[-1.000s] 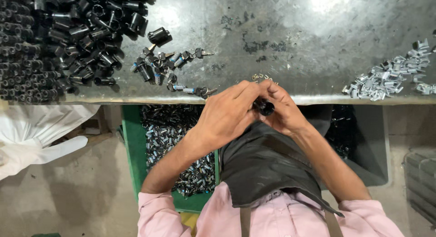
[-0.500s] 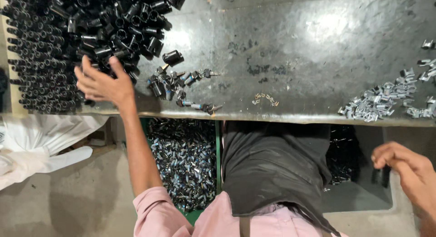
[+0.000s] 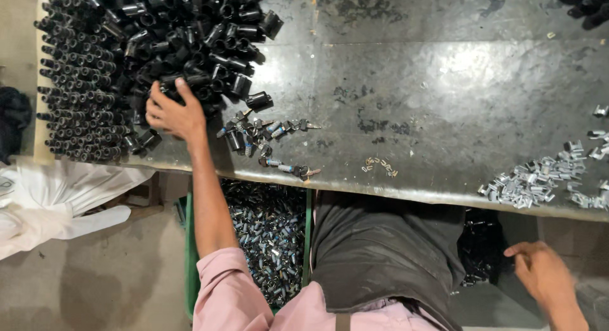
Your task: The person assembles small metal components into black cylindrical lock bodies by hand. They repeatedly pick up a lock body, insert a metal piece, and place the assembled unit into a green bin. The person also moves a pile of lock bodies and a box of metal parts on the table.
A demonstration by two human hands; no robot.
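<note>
My left hand (image 3: 171, 112) reaches up onto the grey metal table (image 3: 444, 83) and lies on the lower edge of a big heap of black cylinder parts (image 3: 158, 45). Its fingers curl down among the parts, and whether they grip one is hidden. Just right of that hand is a small cluster of black and silver lock pieces with keys (image 3: 263, 137). My right hand (image 3: 539, 271) hangs below the table's front edge at the lower right, fingers spread and holding nothing, beside a dark bin of black parts (image 3: 479, 248).
A heap of small silver clips (image 3: 533, 178) lies on the table's right side, and a few tiny metal rings (image 3: 377, 166) near the front edge. Under the table stands a green crate (image 3: 269, 242) full of finished metal pieces. A white bag (image 3: 57, 198) lies on the floor at left.
The hands, together at my lap a second ago, have parted. My left hand has gone to the black heap and settled deeper into it. My right hand has dropped lower right.
</note>
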